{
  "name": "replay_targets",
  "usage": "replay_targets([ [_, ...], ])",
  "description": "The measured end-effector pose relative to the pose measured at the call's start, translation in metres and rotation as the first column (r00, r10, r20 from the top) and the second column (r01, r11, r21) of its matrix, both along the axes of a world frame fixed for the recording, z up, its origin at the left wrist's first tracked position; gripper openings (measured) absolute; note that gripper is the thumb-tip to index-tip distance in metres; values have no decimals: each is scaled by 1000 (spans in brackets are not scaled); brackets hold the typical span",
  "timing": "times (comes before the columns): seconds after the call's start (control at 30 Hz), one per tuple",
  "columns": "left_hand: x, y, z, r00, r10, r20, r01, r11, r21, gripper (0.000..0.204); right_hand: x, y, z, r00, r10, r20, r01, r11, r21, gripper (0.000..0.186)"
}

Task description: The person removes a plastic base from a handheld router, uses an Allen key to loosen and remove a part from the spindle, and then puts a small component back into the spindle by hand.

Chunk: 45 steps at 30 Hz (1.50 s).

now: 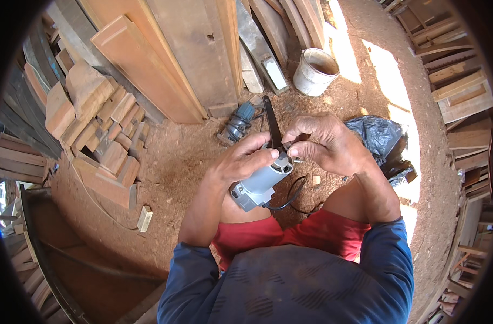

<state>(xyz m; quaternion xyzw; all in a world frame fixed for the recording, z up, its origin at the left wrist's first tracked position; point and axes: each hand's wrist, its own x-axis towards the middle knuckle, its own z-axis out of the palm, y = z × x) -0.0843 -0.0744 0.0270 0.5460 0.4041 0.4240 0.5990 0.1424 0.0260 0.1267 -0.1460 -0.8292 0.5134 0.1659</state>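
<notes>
Over my lap rests a grey power tool motor (257,183), probably a trim router, with its round collet end pointing up and away from me. A long black wrench (271,121) stands up from that end, its lower part at the collet. Wrapped round the motor's upper left side is my left hand (241,159), closed, its thumb at the collet end next to the wrench. My right hand (327,143) has thumb and fingertips pinched together right at the collet; what lies between them is too small to make out. A black power cord (295,200) loops below the motor.
A blue-topped power tool part (238,121) sits on the dusty floor ahead. Stacked wood blocks (111,146) lie to the left, boards (149,70) lean behind. A white bucket (315,73) stands beyond; a black plastic bag (376,137) lies at right.
</notes>
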Motion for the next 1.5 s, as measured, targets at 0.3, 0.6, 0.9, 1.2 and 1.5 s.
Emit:
replay_targets([
  [0.3,4,-2,-1,997,69,30,-67,995,-71,39,1,8,-6,996,89,-22,-89,996,-11,21],
  [0.6,3,-1,14,997,44,59,-38,994,-98,39,3,10,-7,998,55,-3,-55,998,-37,26],
  [0.9,3,0,9,987,67,148,-44,987,-153,38,2,6,-1,998,59,4,-59,998,34,36],
  [1.2,6,1,15,993,40,115,-30,996,-88,42,-1,5,-7,994,64,88,-71,995,75,29],
  [1.5,-2,0,12,997,24,73,-15,992,-123,36,0,1,-2,999,-25,-47,27,999,36,30],
])
